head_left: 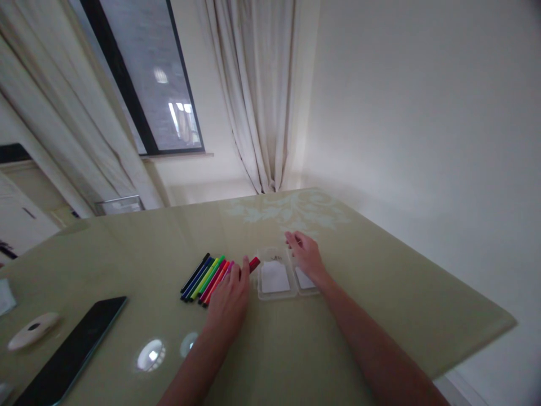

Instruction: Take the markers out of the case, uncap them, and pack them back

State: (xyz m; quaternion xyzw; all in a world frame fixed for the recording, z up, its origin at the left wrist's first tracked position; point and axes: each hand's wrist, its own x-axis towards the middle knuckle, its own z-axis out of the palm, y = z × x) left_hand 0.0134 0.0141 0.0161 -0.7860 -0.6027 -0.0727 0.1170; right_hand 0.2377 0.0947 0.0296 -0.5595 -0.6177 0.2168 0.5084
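A row of colored markers [203,279], black, blue, yellow-green, green, red and orange among them, lies slanted side by side on the table. My left hand [230,290] rests over the right end of this row, fingers stretched forward and slightly apart. A dark red marker [254,264] sticks out at the right of those fingers; the rest of it is hidden. Just right of it lies an open clear plastic case [264,294] with white paper [274,276] inside. My right hand [306,254] is above the case's right half, fingers pinched together; what they hold, if anything, is unclear.
A black tablet-like device [78,349] lies at the left front, beside a white oval object [34,331]. The pale green table [406,293] meets a white wall at the right. Curtains [257,84] and a window [156,73] are behind it.
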